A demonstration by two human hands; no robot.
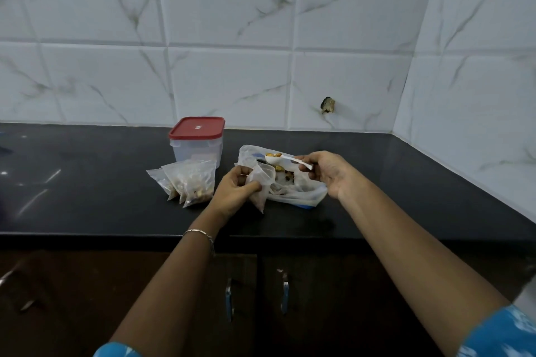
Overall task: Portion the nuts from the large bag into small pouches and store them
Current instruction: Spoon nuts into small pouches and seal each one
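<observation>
A large clear plastic bag (293, 193) with nuts lies on the black counter (87, 182). My left hand (235, 190) grips a small clear pouch (262, 180), holding it upright with its mouth up. In my right hand (327, 172) I pinch the handle of a white plastic spoon (285, 159). Its bowl carries a few nuts and hovers just above the pouch's mouth. Several filled small pouches (188, 182) lean together to the left of my left hand.
A clear storage container with a red lid (198, 139) stands behind the filled pouches, near the tiled wall. The counter's front edge runs below my wrists, with dark cabinet doors and two handles (256, 298) underneath. A tiled side wall closes the right.
</observation>
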